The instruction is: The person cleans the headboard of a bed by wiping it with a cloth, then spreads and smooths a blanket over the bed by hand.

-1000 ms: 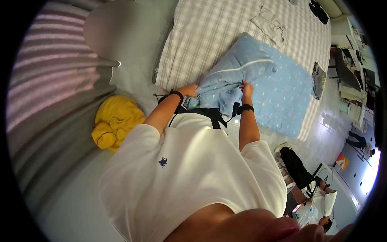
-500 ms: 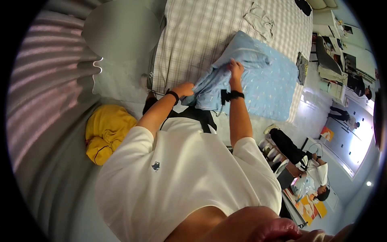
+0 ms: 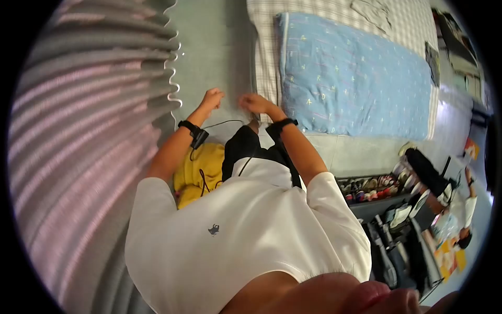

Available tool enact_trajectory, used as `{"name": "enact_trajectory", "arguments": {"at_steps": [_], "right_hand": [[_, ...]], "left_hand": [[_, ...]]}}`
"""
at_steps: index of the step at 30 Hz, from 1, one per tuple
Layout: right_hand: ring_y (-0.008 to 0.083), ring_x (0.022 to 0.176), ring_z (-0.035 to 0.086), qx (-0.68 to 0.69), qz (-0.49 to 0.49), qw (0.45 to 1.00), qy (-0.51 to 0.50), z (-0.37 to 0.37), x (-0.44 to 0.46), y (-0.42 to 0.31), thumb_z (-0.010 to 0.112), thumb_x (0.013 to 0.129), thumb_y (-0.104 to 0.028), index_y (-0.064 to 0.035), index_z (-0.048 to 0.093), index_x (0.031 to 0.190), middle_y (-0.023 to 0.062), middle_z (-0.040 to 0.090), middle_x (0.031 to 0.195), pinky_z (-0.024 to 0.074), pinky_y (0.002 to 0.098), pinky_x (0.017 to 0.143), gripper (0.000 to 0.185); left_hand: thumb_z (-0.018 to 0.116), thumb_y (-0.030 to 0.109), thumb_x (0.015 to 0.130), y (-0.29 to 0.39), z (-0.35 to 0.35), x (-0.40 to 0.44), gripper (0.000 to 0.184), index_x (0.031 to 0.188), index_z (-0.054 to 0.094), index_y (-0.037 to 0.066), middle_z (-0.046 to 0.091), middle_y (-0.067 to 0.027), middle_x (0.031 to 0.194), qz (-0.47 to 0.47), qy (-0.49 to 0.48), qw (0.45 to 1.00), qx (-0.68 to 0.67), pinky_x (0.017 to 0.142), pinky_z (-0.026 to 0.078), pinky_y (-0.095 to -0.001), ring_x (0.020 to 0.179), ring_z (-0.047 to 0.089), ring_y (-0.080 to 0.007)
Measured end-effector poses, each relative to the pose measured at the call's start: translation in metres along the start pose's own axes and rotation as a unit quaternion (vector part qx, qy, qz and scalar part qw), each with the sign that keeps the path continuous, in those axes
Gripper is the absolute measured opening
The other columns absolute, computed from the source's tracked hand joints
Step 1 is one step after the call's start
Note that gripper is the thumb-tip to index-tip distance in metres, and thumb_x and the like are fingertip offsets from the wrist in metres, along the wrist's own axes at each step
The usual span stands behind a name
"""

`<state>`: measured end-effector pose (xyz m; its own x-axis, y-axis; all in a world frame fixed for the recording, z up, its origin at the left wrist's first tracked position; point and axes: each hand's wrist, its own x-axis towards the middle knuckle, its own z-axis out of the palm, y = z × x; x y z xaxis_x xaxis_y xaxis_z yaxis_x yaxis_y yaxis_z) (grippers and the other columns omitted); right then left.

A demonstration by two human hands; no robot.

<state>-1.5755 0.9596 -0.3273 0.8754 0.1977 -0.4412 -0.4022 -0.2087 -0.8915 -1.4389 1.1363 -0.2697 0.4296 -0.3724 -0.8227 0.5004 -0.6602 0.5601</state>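
Note:
A light blue quilt (image 3: 355, 78) with small printed marks lies flat as a neat rectangle on the checked bed sheet (image 3: 266, 47). Left of the bed's edge, my left hand (image 3: 212, 99) is over the floor with its fingers curled in, and nothing shows in it. Between it and the quilt is my right hand (image 3: 254, 103), near the bed's corner and apart from the quilt; its fingers are smeared by motion. Both wrists wear black bands.
A grey-pink curtain (image 3: 104, 110) hangs at the left. The yellow bundle (image 3: 196, 172) is on the floor by my legs. A shoe rack (image 3: 374, 188) and hanging clothes (image 3: 400, 240) stand at the right, with another person (image 3: 465, 209) beyond. A pale garment (image 3: 374, 13) lies on the bed.
Both hands have let go of the quilt and moved left, off the bed. The quilt's bunched, folded-over edge now lies spread flat. My view has shifted left.

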Motion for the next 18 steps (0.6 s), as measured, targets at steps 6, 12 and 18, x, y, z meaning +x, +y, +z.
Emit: {"name": "enact_trajectory", "arguments": {"at_steps": [6,12,18], "right_hand": [[0.0199,0.063,0.062,0.387,0.223,0.853,0.27,-0.027,-0.142,0.184,0.054,0.087,-0.026,-0.0021,0.058,0.101,0.0116,0.064,0.082,0.0501,0.0315,0.052,0.028],[0.0163,0.066,0.057,0.444,0.362,0.653,0.496,-0.055,-0.286,0.205,0.054,0.082,-0.028,-0.0118,0.056,0.099,0.0043,0.062,0.08,0.0425,0.034,0.06,0.024],[0.0244,0.099,0.055,0.487,0.336,0.622,0.513,-0.043,-0.315,0.22,0.057,0.082,-0.039,-0.0104,0.048,0.12,0.0102,0.055,0.118,0.0428,0.0411,0.084,0.048]], "left_hand": [[0.057,0.023,0.086,0.011,0.11,0.034,0.02,0.077,0.043,0.013,0.037,0.0014,0.062,-0.09,-0.129,0.971,-0.18,0.057,0.044,-0.0316,0.055,0.042,-0.0116],[0.057,0.025,0.088,0.061,0.234,0.026,0.023,0.075,0.043,0.013,0.04,0.0008,0.063,-0.159,-0.236,0.94,-0.189,0.062,0.046,-0.0321,0.06,0.043,-0.0139],[0.057,0.02,0.087,0.066,0.294,0.04,0.019,0.08,0.042,0.012,0.043,-0.0002,0.069,-0.132,-0.224,0.964,-0.052,0.064,0.047,-0.0328,0.065,0.045,-0.0153]]}}
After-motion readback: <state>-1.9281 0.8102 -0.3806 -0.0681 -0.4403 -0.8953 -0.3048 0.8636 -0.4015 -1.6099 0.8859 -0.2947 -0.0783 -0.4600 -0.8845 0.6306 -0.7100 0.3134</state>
